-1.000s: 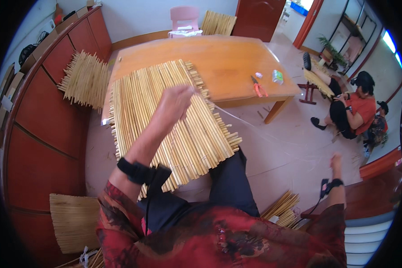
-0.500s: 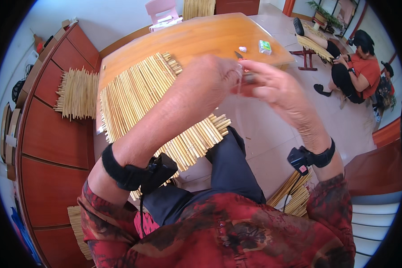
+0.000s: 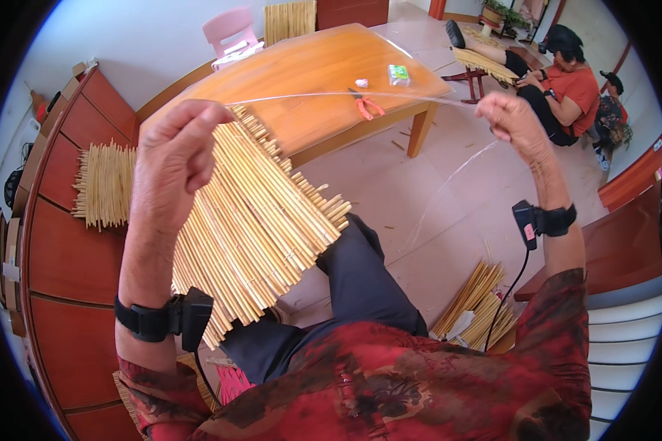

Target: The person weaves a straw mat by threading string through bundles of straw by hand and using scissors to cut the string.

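A thin whitish thread [image 3: 294,95] stretches between my two raised hands, above the table. My left hand [image 3: 180,143] is closed in a pinch at one end of it, over the far left part of a mat of bound reed sticks [image 3: 254,213]. At the right, my right hand [image 3: 511,121] pinches the thread's other side, and a loose length hangs below it toward the floor. The mat lies from the table down over my left thigh, its sticks side by side. Neither hand touches the mat.
On the wooden table [image 3: 309,62] are orange-handled pliers [image 3: 368,106], a small green-and-white box [image 3: 399,75] and a small pinkish lump [image 3: 361,83]. Loose reed sticks [image 3: 474,305] lie at my right. Another reed mat [image 3: 104,185] rests by red cabinets [image 3: 77,283]. A co-worker [image 3: 566,92] sits at far right.
My hands were close together over the table. They have moved wide apart, left hand leftward and right hand rightward, with the thread drawn out between them. The view has shifted slightly.
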The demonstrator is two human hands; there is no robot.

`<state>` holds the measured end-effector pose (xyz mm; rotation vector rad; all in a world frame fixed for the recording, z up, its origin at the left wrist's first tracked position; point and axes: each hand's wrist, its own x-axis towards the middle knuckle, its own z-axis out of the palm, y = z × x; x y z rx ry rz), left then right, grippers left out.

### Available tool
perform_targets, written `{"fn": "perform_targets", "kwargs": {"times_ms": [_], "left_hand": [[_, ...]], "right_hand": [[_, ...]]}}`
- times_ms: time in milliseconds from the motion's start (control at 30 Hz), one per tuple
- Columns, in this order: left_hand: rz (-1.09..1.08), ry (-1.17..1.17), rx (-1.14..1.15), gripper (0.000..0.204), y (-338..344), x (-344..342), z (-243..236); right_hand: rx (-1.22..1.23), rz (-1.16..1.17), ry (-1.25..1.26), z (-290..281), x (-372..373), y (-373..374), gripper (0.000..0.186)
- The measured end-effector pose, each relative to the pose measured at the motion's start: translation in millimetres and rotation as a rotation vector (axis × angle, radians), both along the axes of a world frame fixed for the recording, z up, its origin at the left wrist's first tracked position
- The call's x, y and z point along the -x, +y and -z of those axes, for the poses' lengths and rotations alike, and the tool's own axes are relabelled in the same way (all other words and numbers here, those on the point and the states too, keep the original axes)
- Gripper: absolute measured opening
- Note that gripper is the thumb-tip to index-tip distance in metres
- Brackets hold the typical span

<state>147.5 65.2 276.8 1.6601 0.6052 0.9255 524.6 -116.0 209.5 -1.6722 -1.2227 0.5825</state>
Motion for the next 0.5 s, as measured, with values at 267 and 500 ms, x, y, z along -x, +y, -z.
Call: {"fn": "perform_targets", "kwargs": {"times_ms": [267, 500], "left_hand": [[-0.217, -0.166, -0.011, 0.017, 30, 33, 8], [-0.449, -0.316, 0.076, 0.017, 49, 61, 17]], "right_hand": [[0.038, 0.133, 0.053, 105, -42, -39, 0.025], [0.287, 0.354, -0.12, 192, -104, -92, 0.022]]}}
